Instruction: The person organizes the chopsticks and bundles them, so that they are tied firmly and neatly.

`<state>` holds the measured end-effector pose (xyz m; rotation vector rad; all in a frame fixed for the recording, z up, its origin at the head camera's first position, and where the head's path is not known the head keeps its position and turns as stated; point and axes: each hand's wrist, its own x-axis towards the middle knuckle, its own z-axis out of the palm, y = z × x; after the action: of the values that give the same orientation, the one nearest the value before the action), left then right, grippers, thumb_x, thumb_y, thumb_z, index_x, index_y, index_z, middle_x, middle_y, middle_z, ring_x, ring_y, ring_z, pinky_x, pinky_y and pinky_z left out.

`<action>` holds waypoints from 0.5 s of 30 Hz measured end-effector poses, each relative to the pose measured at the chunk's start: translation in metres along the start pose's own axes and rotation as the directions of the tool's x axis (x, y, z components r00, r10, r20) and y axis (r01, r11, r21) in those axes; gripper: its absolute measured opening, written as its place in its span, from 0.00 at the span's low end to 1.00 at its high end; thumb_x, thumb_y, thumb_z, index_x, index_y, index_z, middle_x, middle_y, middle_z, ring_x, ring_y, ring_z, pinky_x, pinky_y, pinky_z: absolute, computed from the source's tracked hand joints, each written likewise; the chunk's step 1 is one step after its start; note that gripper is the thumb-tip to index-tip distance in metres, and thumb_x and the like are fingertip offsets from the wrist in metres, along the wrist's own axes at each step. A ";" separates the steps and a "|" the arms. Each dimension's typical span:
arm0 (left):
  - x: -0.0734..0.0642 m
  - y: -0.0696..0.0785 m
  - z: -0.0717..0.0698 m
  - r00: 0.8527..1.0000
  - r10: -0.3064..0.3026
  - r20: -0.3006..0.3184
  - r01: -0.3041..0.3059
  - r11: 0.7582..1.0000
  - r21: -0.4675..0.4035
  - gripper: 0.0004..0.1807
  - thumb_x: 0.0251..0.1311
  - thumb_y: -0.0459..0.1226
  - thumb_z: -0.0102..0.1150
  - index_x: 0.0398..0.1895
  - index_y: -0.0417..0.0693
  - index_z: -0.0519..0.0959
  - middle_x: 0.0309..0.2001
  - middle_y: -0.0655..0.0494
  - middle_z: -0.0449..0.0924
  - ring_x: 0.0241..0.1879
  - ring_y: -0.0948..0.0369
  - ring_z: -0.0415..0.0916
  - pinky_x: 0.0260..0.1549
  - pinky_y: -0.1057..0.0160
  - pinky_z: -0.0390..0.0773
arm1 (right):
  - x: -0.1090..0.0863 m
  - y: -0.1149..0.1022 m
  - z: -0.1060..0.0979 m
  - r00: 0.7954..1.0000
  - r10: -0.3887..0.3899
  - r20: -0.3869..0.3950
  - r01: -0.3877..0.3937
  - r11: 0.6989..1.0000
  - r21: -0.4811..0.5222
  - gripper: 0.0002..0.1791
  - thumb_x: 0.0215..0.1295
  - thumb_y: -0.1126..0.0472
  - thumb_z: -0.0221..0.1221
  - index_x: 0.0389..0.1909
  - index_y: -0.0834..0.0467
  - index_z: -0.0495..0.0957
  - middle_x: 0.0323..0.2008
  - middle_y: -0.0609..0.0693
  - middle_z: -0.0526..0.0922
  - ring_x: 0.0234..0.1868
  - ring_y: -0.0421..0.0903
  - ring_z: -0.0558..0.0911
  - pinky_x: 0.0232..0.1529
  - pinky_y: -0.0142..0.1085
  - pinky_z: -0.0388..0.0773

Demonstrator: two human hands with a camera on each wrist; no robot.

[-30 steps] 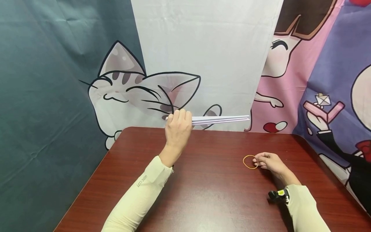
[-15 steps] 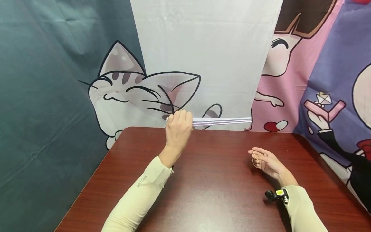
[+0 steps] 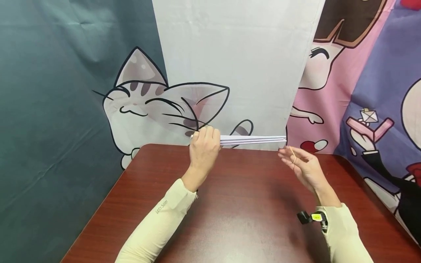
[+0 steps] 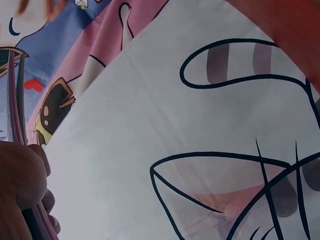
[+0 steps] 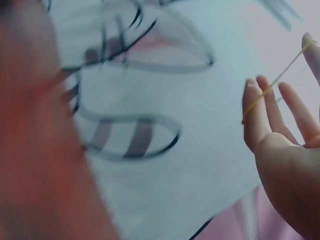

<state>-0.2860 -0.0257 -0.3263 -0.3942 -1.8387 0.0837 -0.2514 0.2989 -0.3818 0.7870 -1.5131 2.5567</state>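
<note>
My left hand (image 3: 204, 148) grips a bundle of several long, thin, pale sticks (image 3: 253, 140), held level above the table's far side. Their length sticks out to the right of my fist, with short ends at its left. The left wrist view shows my left hand (image 4: 22, 172) curled round the sticks (image 4: 16, 100). Just right of and below their far ends is my right hand (image 3: 304, 166), raised off the table. A yellow rubber band (image 3: 293, 155) is looped over its spread fingers and thumb. In the right wrist view, the rubber band (image 5: 280, 77) runs taut between straight digits.
A reddish-brown table (image 3: 236, 215) spreads under both hands. Behind it hangs a printed cloth backdrop (image 3: 246, 65) with cartoon figures, close beyond the sticks. A small black camera (image 3: 309, 218) sits on my right wrist.
My right hand has lifted from low over the table up towards the sticks' right ends. The rubber band, first a loose loop at its fingertips, is now stretched over spread fingers. My left hand stays nearly still.
</note>
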 end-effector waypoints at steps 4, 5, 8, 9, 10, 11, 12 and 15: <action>0.000 0.004 -0.002 1.000 0.006 0.012 -0.006 1.000 -0.003 0.08 0.59 0.30 0.47 0.23 0.48 0.69 0.24 0.53 0.68 0.30 0.55 0.69 0.30 0.59 0.64 | 0.016 -0.020 0.034 0.993 -0.117 -0.010 0.117 0.993 -0.034 0.19 0.65 0.82 0.51 0.56 0.71 0.77 0.49 0.62 0.84 0.50 0.53 0.85 0.53 0.40 0.79; 0.000 0.005 -0.002 1.000 0.006 0.013 -0.006 1.000 -0.004 0.08 0.59 0.30 0.47 0.23 0.48 0.69 0.24 0.53 0.68 0.30 0.54 0.69 0.30 0.59 0.64 | 0.021 -0.023 0.041 0.992 -0.129 -0.005 0.128 0.990 -0.050 0.20 0.63 0.83 0.52 0.55 0.71 0.77 0.49 0.62 0.84 0.49 0.51 0.85 0.51 0.39 0.80; -0.001 0.005 -0.003 1.000 0.007 0.012 -0.007 1.000 -0.007 0.09 0.60 0.29 0.46 0.23 0.48 0.69 0.24 0.53 0.68 0.29 0.55 0.69 0.30 0.59 0.64 | 0.034 -0.030 0.056 0.992 -0.121 0.037 0.125 0.983 -0.137 0.22 0.60 0.85 0.52 0.55 0.71 0.77 0.49 0.61 0.85 0.49 0.50 0.85 0.45 0.34 0.81; -0.001 0.005 -0.004 1.000 0.009 0.012 -0.009 1.000 -0.008 0.09 0.60 0.29 0.46 0.23 0.48 0.68 0.24 0.53 0.68 0.29 0.55 0.68 0.30 0.59 0.64 | 0.038 -0.031 0.058 0.993 -0.107 0.042 0.113 0.977 -0.179 0.22 0.59 0.85 0.54 0.54 0.71 0.78 0.48 0.60 0.85 0.48 0.49 0.85 0.43 0.33 0.81; -0.001 0.005 -0.004 1.000 0.010 0.011 -0.010 1.000 -0.008 0.10 0.60 0.29 0.46 0.23 0.48 0.68 0.24 0.53 0.68 0.29 0.55 0.68 0.29 0.59 0.64 | 0.041 -0.031 0.060 0.995 -0.092 0.043 0.100 0.966 -0.237 0.22 0.58 0.84 0.56 0.54 0.70 0.79 0.47 0.58 0.86 0.47 0.47 0.85 0.40 0.32 0.81; -0.001 0.004 -0.004 1.000 0.012 0.008 -0.012 1.000 -0.009 0.10 0.61 0.29 0.45 0.22 0.48 0.68 0.23 0.53 0.67 0.28 0.55 0.68 0.29 0.59 0.64 | 0.044 -0.032 0.062 0.996 -0.078 0.041 0.087 0.951 -0.298 0.21 0.57 0.83 0.58 0.53 0.69 0.79 0.46 0.56 0.87 0.45 0.46 0.86 0.37 0.30 0.80; -0.001 0.004 -0.005 1.000 0.012 0.009 -0.012 1.000 -0.009 0.10 0.61 0.29 0.45 0.22 0.48 0.68 0.23 0.53 0.67 0.28 0.55 0.68 0.29 0.59 0.63 | 0.047 -0.033 0.063 0.997 -0.065 0.036 0.074 0.929 -0.364 0.21 0.57 0.81 0.60 0.53 0.69 0.80 0.46 0.54 0.87 0.44 0.44 0.86 0.35 0.29 0.80; -0.001 0.003 -0.006 1.000 0.013 0.014 -0.013 1.000 -0.008 0.10 0.61 0.29 0.45 0.22 0.48 0.68 0.23 0.54 0.67 0.28 0.56 0.68 0.30 0.60 0.63 | 0.055 -0.037 0.068 0.999 -0.035 0.024 0.042 0.828 -0.559 0.20 0.55 0.76 0.67 0.51 0.66 0.82 0.44 0.50 0.88 0.42 0.40 0.86 0.32 0.27 0.79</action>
<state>-0.2794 -0.0238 -0.3268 -0.4119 -1.8510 0.0880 -0.2611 0.2501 -0.3007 0.7298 -2.0699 1.8940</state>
